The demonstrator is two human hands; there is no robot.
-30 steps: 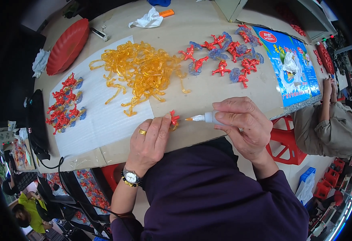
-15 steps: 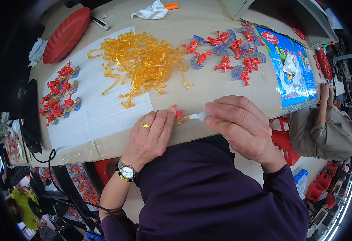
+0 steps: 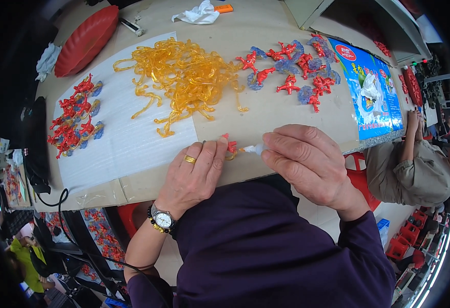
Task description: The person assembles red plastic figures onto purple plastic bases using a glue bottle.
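Near the front edge of the table, my left hand [image 3: 195, 172] is closed on a small red plastic figure [image 3: 229, 143], most of which the fingers hide. A curved bit of yellow translucent plastic [image 3: 230, 157] shows beneath the figure. My right hand [image 3: 307, 167] pinches a small bottle with a white nozzle [image 3: 253, 149]. Its tip points left and meets, or nearly meets, the figure. Beyond my hands lies a tangled heap of yellow translucent plastic strands [image 3: 191, 82].
Red figures with blue-violet translucent parts lie at the right [image 3: 286, 83] and in a pile at the left [image 3: 76, 120]. A white foam sheet [image 3: 117, 149] lies under the left pile. A red plastic dish [image 3: 87, 41], crumpled tissue [image 3: 199, 13] and blue printed sheet [image 3: 356, 97] lie farther out. Someone sits at the right.
My hands stay almost in place, with the nozzle still at the red figure. The whole view shifts very slightly.
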